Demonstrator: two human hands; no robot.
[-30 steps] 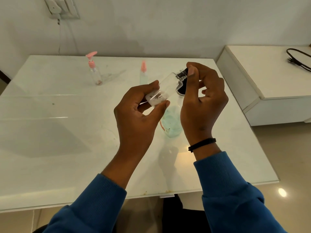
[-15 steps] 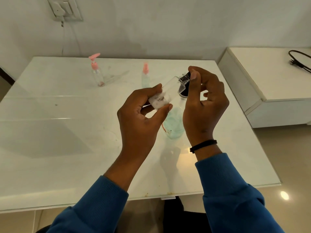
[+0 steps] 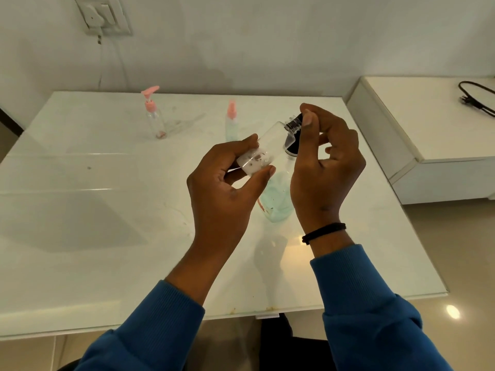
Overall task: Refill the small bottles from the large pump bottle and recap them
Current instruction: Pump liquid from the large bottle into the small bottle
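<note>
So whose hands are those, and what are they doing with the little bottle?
There's no robot here. A person wears a camera on their head, so you look down at their own hands. The left hand holds a small clear bottle, tipped sideways. The right hand pinches its dark cap at the neck. Under the hands, on the white table, stands a bigger bottle with blue-green liquid. Farther back stand a pink pump bottle and a pink spray bottle.
</note>
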